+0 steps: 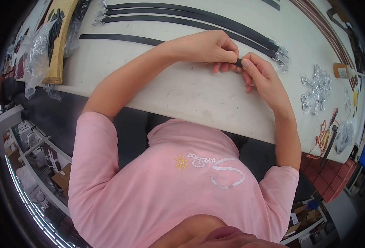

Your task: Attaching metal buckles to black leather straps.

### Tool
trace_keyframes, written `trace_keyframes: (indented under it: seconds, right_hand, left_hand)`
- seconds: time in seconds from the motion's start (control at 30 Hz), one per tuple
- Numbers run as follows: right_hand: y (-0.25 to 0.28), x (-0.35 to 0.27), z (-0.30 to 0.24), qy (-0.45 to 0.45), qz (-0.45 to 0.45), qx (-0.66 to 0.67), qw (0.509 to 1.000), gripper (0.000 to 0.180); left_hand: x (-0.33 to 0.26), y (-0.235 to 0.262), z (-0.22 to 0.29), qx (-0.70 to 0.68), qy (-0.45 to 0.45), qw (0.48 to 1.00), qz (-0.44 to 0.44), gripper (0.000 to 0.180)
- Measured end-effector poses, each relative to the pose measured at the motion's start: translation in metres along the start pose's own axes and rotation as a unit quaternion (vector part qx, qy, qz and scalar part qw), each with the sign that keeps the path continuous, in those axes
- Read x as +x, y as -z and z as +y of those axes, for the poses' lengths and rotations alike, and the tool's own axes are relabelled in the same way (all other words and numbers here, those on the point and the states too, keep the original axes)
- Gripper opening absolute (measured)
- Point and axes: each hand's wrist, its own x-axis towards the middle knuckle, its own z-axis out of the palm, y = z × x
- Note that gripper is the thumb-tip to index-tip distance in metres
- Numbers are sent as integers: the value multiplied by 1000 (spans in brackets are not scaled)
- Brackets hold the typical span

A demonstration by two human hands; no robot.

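Observation:
A black flat strap (120,38) runs across the white table (182,93) and passes behind my left forearm. Its end seems to come up between my hands, where a short dark piece shows. My left hand (209,47) pinches that piece with curled fingers. From the other side, my right hand (263,74) grips it between thumb and fingers, close against the left. Just beyond lie several longer black straps (182,20), side by side, with metal clasps in clear plastic (282,57) at their ends. The fingers hide most of the held end.
At the right are plastic-wrapped metal clasps (316,89), an amber glue bottle (343,71) and an orange-corded tool (329,128). Brown strips (325,27) line the far right edge. A yellow-edged wooden tray (57,68) with plastic bags stands at the left.

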Motion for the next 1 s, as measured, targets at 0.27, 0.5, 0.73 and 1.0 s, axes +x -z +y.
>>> trace_keyframes:
  seconds: [0.27, 0.5, 0.73, 1.0]
  right_hand:
    - [-15, 2, -18, 36, -45, -7, 998, 28]
    - [-23, -5, -26, 22, -161, 30, 986, 22]
    - [-24, -10, -24, -114, -116, 74, 984, 17]
    - [-19, -9, -6, -4, -112, 88, 990, 22]
  left_hand:
    - [-24, 2, -15, -19, -106, 994, 32, 26]
    - [-47, -21, -18, -101, -179, 977, 54, 23]
    - [-50, -14, -21, -82, -131, 988, 9, 29]
    - [-46, -26, -22, -118, -165, 978, 45, 30]
